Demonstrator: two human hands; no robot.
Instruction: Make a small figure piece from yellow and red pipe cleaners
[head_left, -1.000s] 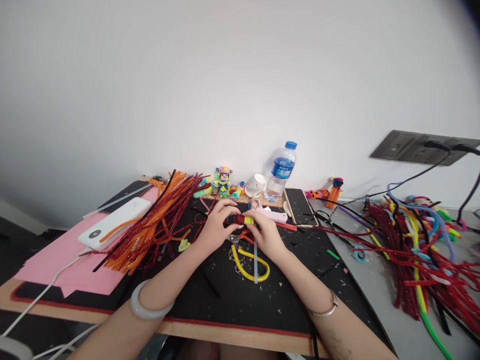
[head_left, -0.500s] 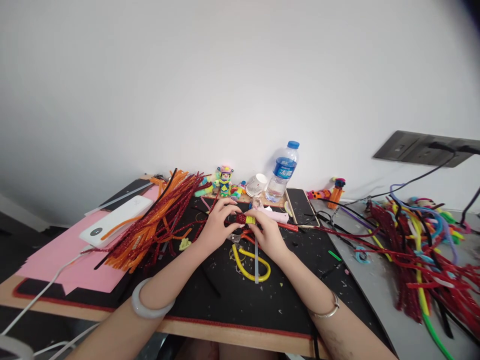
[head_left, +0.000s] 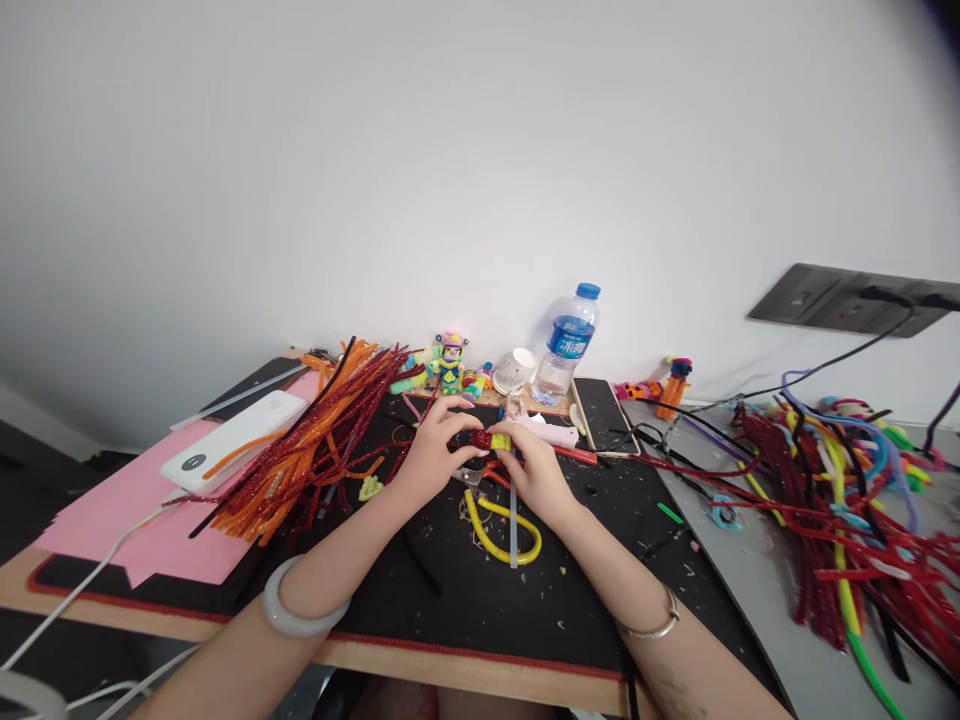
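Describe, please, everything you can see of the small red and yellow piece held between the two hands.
The small red and yellow piece is a short fuzzy roll, seemingly of twisted pipe cleaner: glittery dark red on its left part, yellow on its right. It lies roughly level, just above the black mat. The left hand pinches the red end, the right hand the yellow end. Finer details are too small to tell.
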